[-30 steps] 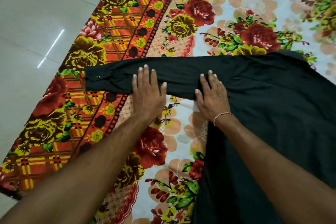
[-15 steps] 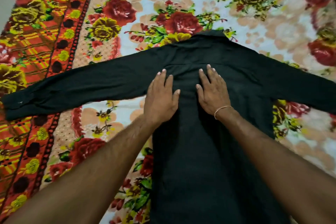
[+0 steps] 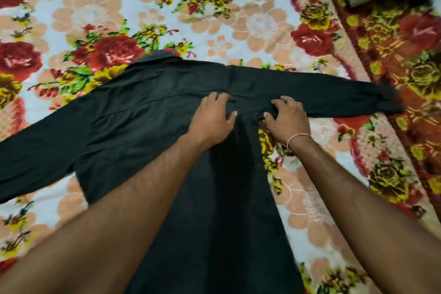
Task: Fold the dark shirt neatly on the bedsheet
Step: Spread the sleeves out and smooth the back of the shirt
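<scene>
Both hands (image 3: pixel 211 119) (image 3: pixel 286 119) palm-down on shirt (image 3: pixel 143 114)

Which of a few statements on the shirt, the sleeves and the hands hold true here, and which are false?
1. The shirt lies spread on the bedsheet with both sleeves stretched out sideways. True.
2. The right hand rests flat on bare bedsheet, away from the shirt. False: its fingers curl into the cloth at the base of the right sleeve.
3. The left hand lies on the shirt's upper body. True.
4. The right sleeve is folded across the body. False: it reaches out toward the bedsheet's red border.
5. The collar points away from the person. True.
</scene>
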